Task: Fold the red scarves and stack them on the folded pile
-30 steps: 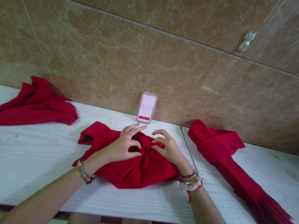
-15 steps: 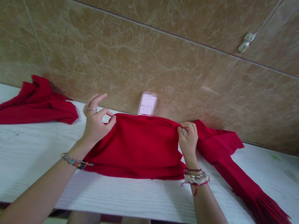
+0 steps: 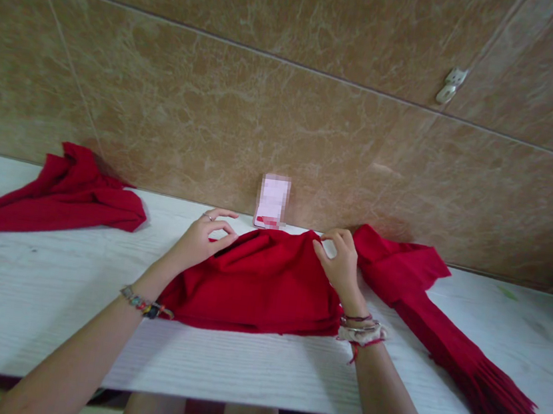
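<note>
A folded red cloth [image 3: 266,293] lies across the middle of the white wood-grain surface, its far edge raised and slack, with creases. My left hand [image 3: 205,238] pinches that far edge near its left side between thumb and forefinger, the other fingers lifted. At the far right corner, my right hand [image 3: 337,261] has the same edge pinched in its fingertips. Layers show along the cloth's near edge. Close to my right hand lies a red scarf [image 3: 425,309], bunched at the wall, its fringed end running toward the near right edge.
Another red cloth [image 3: 65,201] lies crumpled at the left by the wall. A phone-like object [image 3: 273,200] with a blurred pink front leans on the brown tiled wall [image 3: 207,111] behind the cloth. A small white hook [image 3: 451,86] is fixed higher up. My legs show below the near edge.
My left hand has moved right and my right hand slightly left and nearer, bringing them closer together. The far edge, taut before, now sags into folds. More of the phone-like object shows.
</note>
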